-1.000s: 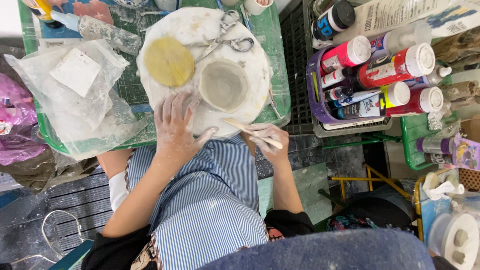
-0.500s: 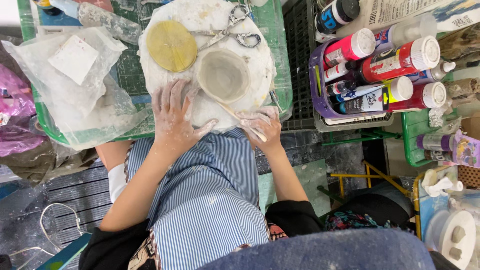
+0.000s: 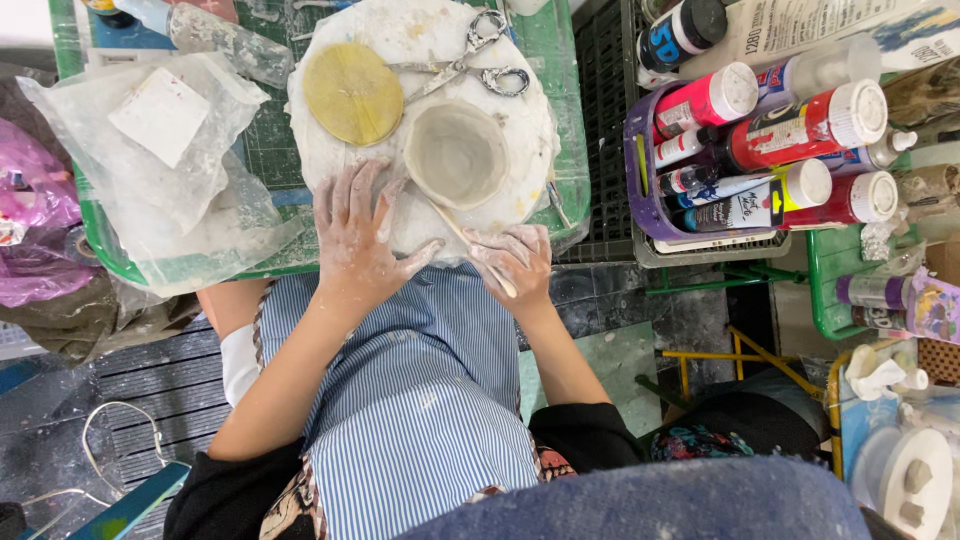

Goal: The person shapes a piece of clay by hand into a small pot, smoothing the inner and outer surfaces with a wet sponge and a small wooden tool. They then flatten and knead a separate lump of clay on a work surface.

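Where clutter crowds it, round board (image 3: pixel 520 200) (clay-smeared) tops green tray (image 3: pixel 560 60).

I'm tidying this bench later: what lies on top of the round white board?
On the round white board lie a yellow disc, metal scissors and a grey clay bowl. The left hand covers the near edge.

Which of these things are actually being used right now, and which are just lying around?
In use:
- left hand, flat on the round white board
- right hand, holding a thin wooden stick
- small clay bowl on that board

Lying about:
- scissors
- yellow disc
- clear plastic bag
- paint bottles in a purple basket
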